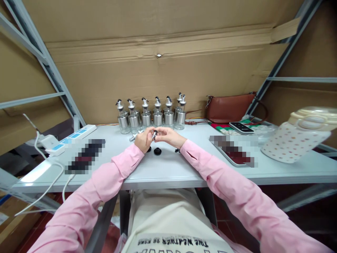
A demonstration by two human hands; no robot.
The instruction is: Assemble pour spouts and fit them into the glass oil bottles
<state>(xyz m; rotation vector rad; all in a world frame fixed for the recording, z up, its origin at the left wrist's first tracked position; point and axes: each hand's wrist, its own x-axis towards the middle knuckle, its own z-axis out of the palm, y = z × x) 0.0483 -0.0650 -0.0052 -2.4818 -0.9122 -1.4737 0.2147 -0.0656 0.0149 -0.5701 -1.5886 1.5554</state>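
Observation:
My left hand (144, 140) and my right hand (169, 137) meet over the middle of the table. Between them they hold a small silver pour spout (154, 134) with a black tip, the fingers of both hands closed on it. More silver spouts (134, 136) lie beside my left hand. Below the hands a round black cap (157, 151) rests on the table, with another partly hidden by my left wrist. Small black pieces (177, 150) are near my right wrist. Behind stand several glass and steel bottles (158, 117) with spouts on top.
On the left of the table (163, 175) are a power strip (72, 138), a white cable and a blurred-out phone (85, 156). At the right are another phone (231, 151), a remote (240, 128), a brown bag (229, 108) and a dotted jug (295, 137).

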